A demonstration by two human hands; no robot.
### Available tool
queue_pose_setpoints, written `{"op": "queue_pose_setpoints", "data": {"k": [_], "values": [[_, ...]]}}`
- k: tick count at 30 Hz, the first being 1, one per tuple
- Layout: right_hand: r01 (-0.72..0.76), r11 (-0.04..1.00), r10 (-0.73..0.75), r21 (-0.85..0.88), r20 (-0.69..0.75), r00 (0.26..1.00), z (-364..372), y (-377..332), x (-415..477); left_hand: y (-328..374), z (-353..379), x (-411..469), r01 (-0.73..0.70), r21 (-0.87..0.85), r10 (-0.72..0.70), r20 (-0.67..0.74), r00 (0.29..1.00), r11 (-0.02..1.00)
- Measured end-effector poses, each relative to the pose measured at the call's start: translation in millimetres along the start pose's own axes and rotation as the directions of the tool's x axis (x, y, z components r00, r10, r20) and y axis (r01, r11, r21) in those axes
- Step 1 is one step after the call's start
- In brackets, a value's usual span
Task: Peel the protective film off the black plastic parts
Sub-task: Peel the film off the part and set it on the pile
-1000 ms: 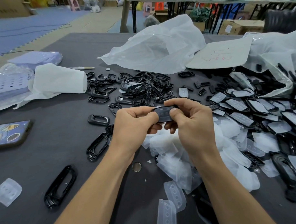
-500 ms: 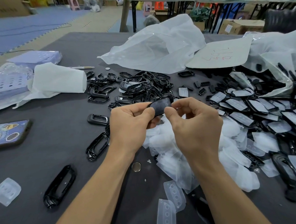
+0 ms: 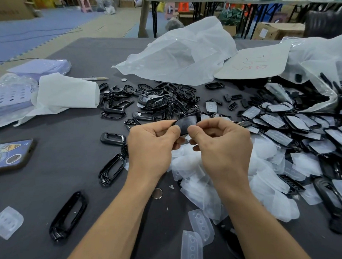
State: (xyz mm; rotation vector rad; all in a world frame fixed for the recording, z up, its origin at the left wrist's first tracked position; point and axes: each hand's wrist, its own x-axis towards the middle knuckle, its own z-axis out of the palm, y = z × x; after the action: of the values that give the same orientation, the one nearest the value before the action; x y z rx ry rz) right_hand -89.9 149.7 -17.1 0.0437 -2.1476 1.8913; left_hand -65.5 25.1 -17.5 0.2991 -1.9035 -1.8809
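Black part (image 3: 180, 129) has tipped up since a second ago, filmed face now toward the camera; film (image 3: 188, 121) looks unlifted, so the peel is only starting; left hand (image 3: 151, 149) pinches its left end; right hand (image 3: 223, 147) nips the near edge; hands close together, above the peeled-film heap (image 3: 196, 167) on the table (image 3: 70, 162).

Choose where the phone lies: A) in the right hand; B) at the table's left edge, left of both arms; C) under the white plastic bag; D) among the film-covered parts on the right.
B: the phone lies flat at the left edge of the table, well left of the left hand.
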Motion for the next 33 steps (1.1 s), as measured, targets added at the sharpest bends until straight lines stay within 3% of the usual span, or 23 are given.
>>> {"op": "queue_pose_setpoints", "data": {"k": [11,22,29,33], "values": [[0.078,0.996,-0.079,0.049,0.022,0.997,-1.7,1.5,4.2,-2.0,-0.7,-0.5,0.021,0.035,-0.022,0.033,0.999,0.999],[0.165,0.980,-0.167,-0.114,-0.013,0.986,-7.9,-1.2,6.0,5.8,-7.6,3.2,0.348,-0.205,-0.287,0.275,0.918,0.915],[0.193,0.955,-0.209,-0.227,-0.048,0.977,-8.7,1.5,7.1,4.8,-8.6,3.7,0.359,-0.192,-0.296,0.291,0.910,0.914],[0.136,0.984,-0.137,-0.117,-0.004,0.991,-6.9,1.6,8.7,5.6,-9.6,4.4,0.353,-0.190,-0.290,0.294,0.911,0.916]]}}
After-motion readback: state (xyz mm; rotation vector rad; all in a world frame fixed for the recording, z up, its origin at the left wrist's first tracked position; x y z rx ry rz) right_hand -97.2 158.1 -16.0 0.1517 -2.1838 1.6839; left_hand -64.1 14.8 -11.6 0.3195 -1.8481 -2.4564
